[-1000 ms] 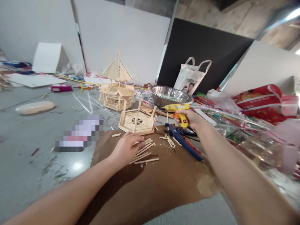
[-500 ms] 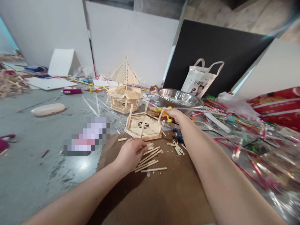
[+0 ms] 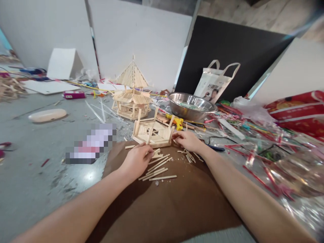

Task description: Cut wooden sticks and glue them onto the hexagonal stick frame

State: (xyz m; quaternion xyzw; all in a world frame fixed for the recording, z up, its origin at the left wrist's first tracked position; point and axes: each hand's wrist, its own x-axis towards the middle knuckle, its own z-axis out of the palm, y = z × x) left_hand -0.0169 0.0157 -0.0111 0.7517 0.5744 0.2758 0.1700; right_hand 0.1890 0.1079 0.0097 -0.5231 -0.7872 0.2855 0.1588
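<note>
A hexagonal frame of wooden sticks point(image 3: 152, 135) with upright posts stands at the far edge of a brown sheet point(image 3: 177, 206). My left hand point(image 3: 136, 158) is at its near left side, fingers loosely bent and apart, beside loose sticks point(image 3: 158, 168). At the frame's right corner is my right hand point(image 3: 188, 140), fingers stretched toward it and apart; whether they touch it I cannot tell. Just behind that hand lies a yellow glue gun point(image 3: 179, 123). Blue-handled pliers point(image 3: 215, 147) lie partly hidden by the right wrist.
Behind the frame stands a stick-built pavilion point(image 3: 133, 91) with a pointed roof. A metal basin point(image 3: 192, 106) and a white bag point(image 3: 214, 82) are at the back right. A blurred-out phone-like object point(image 3: 92, 143) lies left. Plastic scraps point(image 3: 253, 148) litter the right side.
My right hand has let go of the yellow glue gun and come back to the frame's right corner. My left hand stays near the frame's front. The view has shifted slightly.
</note>
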